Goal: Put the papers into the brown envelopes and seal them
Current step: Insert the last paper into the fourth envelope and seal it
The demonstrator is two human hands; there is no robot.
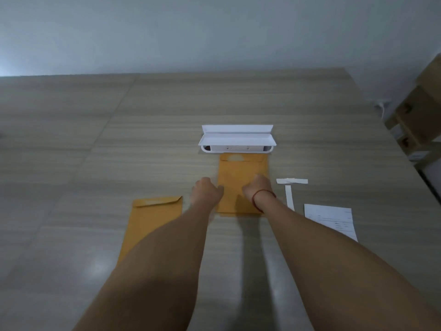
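A brown envelope [241, 173] lies flat in the middle of the wooden table, its far end touching a white device [236, 139] with an open lid. My left hand [206, 191] rests at the envelope's left edge with fingers curled. My right hand [259, 186], a red string around its wrist, presses on the envelope's right half. A second brown envelope [152, 220] with its flap folded down lies to the left, partly under my left forearm. A printed white paper [331, 219] lies at the right.
Two white paper strips [291, 181] [289, 197] lie just right of the middle envelope. Cardboard boxes [420, 120] are stacked beyond the table's right edge. A grey wall stands behind the table's far edge.
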